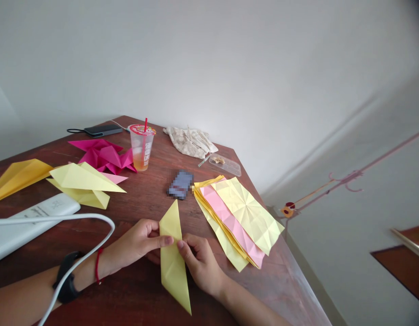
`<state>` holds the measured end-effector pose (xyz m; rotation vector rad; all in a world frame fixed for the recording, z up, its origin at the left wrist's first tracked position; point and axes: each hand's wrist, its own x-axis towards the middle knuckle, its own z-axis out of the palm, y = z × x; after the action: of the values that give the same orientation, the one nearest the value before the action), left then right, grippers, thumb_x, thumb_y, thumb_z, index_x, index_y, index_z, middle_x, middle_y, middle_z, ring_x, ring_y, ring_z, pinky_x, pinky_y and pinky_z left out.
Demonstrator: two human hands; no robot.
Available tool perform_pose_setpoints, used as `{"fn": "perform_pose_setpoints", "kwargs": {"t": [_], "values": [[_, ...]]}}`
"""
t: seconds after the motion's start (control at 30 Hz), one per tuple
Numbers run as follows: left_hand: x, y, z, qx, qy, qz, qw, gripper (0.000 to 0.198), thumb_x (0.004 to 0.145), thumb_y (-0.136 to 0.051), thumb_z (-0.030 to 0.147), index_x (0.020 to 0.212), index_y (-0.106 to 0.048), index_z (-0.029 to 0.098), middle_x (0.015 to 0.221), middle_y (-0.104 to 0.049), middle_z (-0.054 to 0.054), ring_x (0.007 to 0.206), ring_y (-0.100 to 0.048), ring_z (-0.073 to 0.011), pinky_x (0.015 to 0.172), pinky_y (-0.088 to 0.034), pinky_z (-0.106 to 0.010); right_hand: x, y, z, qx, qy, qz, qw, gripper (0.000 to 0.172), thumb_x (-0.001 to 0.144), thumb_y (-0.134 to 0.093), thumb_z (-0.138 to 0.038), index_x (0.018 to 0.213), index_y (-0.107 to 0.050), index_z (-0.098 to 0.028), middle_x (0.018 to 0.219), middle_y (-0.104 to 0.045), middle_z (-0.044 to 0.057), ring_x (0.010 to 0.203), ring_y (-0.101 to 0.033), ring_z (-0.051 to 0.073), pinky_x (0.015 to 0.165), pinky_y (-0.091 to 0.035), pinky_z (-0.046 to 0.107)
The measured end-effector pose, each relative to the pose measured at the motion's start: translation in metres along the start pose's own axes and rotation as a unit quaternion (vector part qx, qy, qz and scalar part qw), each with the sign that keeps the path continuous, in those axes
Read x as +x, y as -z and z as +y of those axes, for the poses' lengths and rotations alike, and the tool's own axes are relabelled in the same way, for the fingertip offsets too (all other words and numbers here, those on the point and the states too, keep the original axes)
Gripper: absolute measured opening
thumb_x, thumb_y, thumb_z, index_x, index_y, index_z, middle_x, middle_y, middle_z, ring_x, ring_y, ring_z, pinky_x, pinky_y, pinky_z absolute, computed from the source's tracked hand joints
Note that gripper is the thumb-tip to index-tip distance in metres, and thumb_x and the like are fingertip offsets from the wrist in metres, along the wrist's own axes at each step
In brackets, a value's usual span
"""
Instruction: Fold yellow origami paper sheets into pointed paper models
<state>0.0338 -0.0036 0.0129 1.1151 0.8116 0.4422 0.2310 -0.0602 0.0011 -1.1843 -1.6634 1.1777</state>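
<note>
Between my two hands is a folded piece of pale yellow paper, a long slanted shape pointed at top and bottom. My left hand grips its left edge, thumb on the front face and fingers behind. At the right edge, my right hand pinches the same paper between thumb and bent forefinger. To the right lies a stack of creased paper sheets in yellow, pink and orange. Folded yellow paper pieces and magenta ones lie to the left, by an orange-yellow folded piece.
A drink cup with a red straw stands behind. Near it are a crumpled cloth, a clear plastic tray, a pixelated object and a black power bank. A white cable crosses over a white bar.
</note>
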Motion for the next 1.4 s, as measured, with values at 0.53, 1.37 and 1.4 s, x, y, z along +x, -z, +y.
{"fn": "perform_pose_setpoints", "kwargs": {"t": [0.53,1.37,1.4], "values": [[-0.0053,-0.0064,-0.0058,0.078,0.019,-0.049,0.996,0.045,0.077,-0.072,0.057,0.070,-0.068,0.013,0.058,-0.073,-0.006,0.040,-0.063,-0.0160,0.044,-0.044,-0.022,0.0023,-0.0004,0.0055,0.003,-0.064,0.097,0.993,0.045,0.088,-0.063,-0.059,0.076,-0.058,-0.016,0.063,-0.053,-0.002,0.056,-0.041,0.009,0.050,-0.031,0.022],[-0.0068,-0.0071,-0.0049,0.146,-0.037,-0.085,0.985,0.035,0.080,-0.071,0.047,0.079,-0.071,0.012,0.064,-0.065,-0.002,0.054,-0.062,-0.0126,0.045,-0.042,-0.017,0.0044,0.0002,0.0074,0.036,-0.056,0.101,0.993,0.051,0.083,-0.063,-0.066,0.073,-0.056,-0.017,0.063,-0.051,-0.002,0.057,-0.042,0.010,0.050,-0.032,0.022],[-0.0067,-0.0069,-0.0065,0.147,-0.045,-0.085,0.984,0.035,0.080,-0.070,0.048,0.078,-0.070,0.012,0.063,-0.065,-0.002,0.053,-0.061,-0.0122,0.044,-0.041,-0.017,0.0042,0.0001,0.0082,0.036,-0.056,0.100,0.993,0.050,0.084,-0.064,-0.066,0.073,-0.056,-0.017,0.063,-0.050,-0.002,0.057,-0.042,0.010,0.050,-0.032,0.022]]}}
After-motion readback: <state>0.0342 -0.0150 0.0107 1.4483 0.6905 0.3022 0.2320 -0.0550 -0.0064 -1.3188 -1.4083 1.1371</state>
